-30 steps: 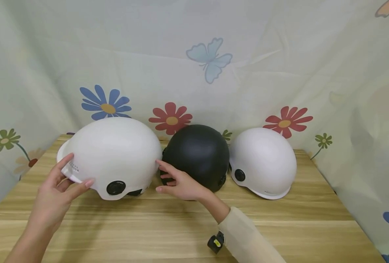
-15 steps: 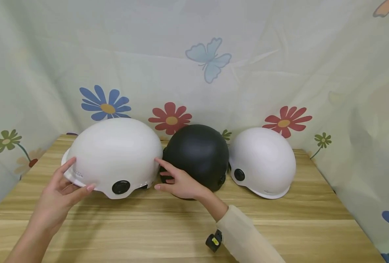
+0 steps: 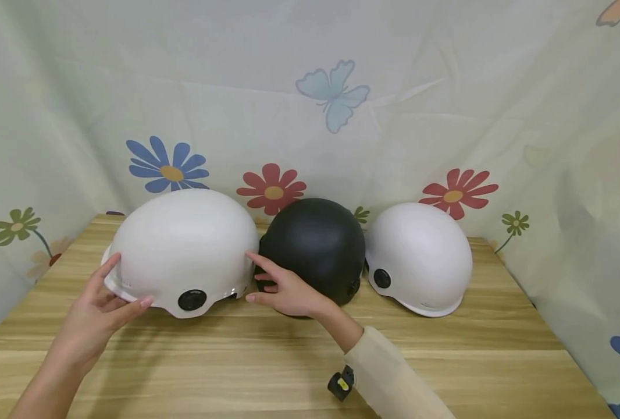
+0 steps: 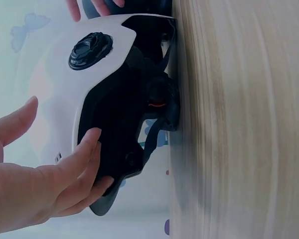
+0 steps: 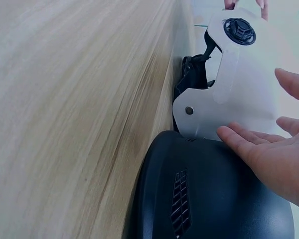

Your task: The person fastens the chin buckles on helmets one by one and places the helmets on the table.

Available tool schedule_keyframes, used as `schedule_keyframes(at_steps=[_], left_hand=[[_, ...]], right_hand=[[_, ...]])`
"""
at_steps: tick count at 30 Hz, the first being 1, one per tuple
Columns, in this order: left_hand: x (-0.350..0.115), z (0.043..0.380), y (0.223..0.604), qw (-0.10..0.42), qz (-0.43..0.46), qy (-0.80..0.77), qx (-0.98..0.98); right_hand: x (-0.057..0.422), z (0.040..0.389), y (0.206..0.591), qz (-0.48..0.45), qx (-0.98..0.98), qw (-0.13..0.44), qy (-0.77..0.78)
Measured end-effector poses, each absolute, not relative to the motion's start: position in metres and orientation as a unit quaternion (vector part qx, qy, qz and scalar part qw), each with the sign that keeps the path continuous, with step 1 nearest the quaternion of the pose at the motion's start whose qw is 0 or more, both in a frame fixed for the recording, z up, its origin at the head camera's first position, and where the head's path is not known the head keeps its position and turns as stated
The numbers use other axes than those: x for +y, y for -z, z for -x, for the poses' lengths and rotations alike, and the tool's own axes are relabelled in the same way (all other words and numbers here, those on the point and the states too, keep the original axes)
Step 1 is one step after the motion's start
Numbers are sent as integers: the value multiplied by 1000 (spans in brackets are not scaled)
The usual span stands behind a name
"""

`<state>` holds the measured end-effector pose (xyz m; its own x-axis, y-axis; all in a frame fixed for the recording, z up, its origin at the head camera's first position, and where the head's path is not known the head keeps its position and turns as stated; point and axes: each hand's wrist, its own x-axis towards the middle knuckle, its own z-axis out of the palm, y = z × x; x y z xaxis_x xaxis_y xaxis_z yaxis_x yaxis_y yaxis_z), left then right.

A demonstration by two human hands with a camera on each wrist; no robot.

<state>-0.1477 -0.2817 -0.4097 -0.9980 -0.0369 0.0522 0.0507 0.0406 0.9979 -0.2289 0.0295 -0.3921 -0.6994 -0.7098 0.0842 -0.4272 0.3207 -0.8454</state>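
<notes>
A large white helmet (image 3: 184, 244) with a black round side vent stands at the left of the table. My left hand (image 3: 87, 317) grips its front brim, the thumb at the near lower edge. In the left wrist view, several fingertips (image 4: 92, 135) reach onto the black inner lining. There the brim end is raised off the wood, while the rear edge and the dark strap (image 4: 152, 139) are close to it. My right hand (image 3: 289, 294) has its index finger extended to the helmet's rear, in front of a black helmet (image 3: 315, 238); its other fingers are loosely spread.
A second white helmet (image 3: 425, 250) sits right of the black one, all in a row on the wooden table (image 3: 289, 378). A flowered cloth (image 3: 383, 151) hangs behind and at both sides. A small black device (image 3: 341, 384) is attached by the right sleeve (image 3: 394, 372).
The left white helmet's brim end has shifted right and slightly down, with my left hand following it. My right hand has stayed nearly in place at the rear.
</notes>
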Motion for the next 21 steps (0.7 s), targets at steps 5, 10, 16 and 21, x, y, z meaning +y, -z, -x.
schedule_keyframes(at_steps=[5, 10, 16, 21], left_hand=[[-281, 147, 411, 24, 6, 695, -719], [-282, 147, 415, 10, 13, 721, -693], [-288, 149, 419, -15, -3, 692, -722], [-291, 152, 424, -33, -5, 680, -732]], right_hand=[[27, 228, 390, 349, 799, 158, 464], [25, 230, 391, 348, 795, 160, 471], [22, 233, 393, 346, 795, 161, 472], [21, 234, 398, 348, 792, 167, 474]])
